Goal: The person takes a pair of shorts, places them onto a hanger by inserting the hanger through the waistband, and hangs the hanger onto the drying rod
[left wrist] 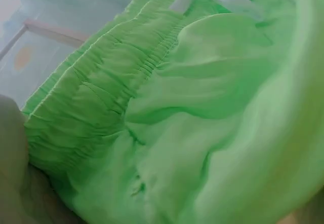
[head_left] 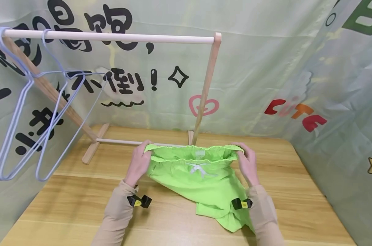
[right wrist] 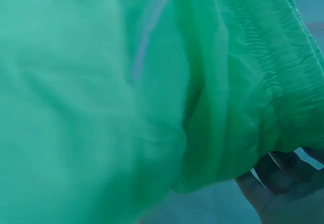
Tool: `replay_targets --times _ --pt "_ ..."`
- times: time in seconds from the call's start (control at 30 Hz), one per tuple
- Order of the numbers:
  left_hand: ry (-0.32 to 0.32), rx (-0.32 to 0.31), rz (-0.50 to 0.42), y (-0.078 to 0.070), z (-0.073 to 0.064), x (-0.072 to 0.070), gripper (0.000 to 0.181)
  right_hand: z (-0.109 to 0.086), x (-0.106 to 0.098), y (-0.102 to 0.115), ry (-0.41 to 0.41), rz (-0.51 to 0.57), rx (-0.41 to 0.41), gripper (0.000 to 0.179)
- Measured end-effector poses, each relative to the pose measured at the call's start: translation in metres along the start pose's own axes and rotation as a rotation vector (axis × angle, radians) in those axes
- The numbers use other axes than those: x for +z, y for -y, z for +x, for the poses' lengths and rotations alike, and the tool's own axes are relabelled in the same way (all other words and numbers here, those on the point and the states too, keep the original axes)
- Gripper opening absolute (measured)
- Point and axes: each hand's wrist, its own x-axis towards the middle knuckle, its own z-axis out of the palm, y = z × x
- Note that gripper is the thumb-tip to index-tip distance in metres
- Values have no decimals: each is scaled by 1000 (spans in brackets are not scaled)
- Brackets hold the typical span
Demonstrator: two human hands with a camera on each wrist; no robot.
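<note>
Bright green shorts (head_left: 192,184) with a gathered elastic waistband and a white drawstring bow (head_left: 198,169) are held up by the waist over the table. My left hand (head_left: 140,161) grips the left end of the waistband, and my right hand (head_left: 248,162) grips the right end. The waist opening faces up, showing a pale label (head_left: 200,154) inside. The legs hang down toward me and to the right. Gathered waistband (left wrist: 96,87) fabric fills much of the left wrist view. In the right wrist view, fingers (right wrist: 283,176) curl at the waistband's edge.
A wooden rack (head_left: 208,78) with a white top rail (head_left: 118,36) stands at the back left of the wooden table (head_left: 296,205). Pale purple hangers (head_left: 17,112) hang from the rail's left end. A printed cloth (head_left: 250,68) encloses the table behind and at the sides.
</note>
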Motion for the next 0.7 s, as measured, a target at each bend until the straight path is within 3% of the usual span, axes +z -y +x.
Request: replay_targets --times 0.2,0.33,0.43,0.57,0.7 --pt "-32 -40 -209 -21 18 -13 7 26 -7 33 6 -62 -77 30" --pt "-79 -35 -288 -49 36 -33 8 45 -10 63 -18 -99 -143 27" --pt "-152 39 -299 -74 49 -49 9 57 -14 88 -66 -111 -191 24" --pt "-299 196 -325 -101 61 -65 17 68 -19 117 -149 -82 -263 26" --pt "-374 284 -348 -112 62 -71 24 69 -23 131 -213 -33 -324 32"
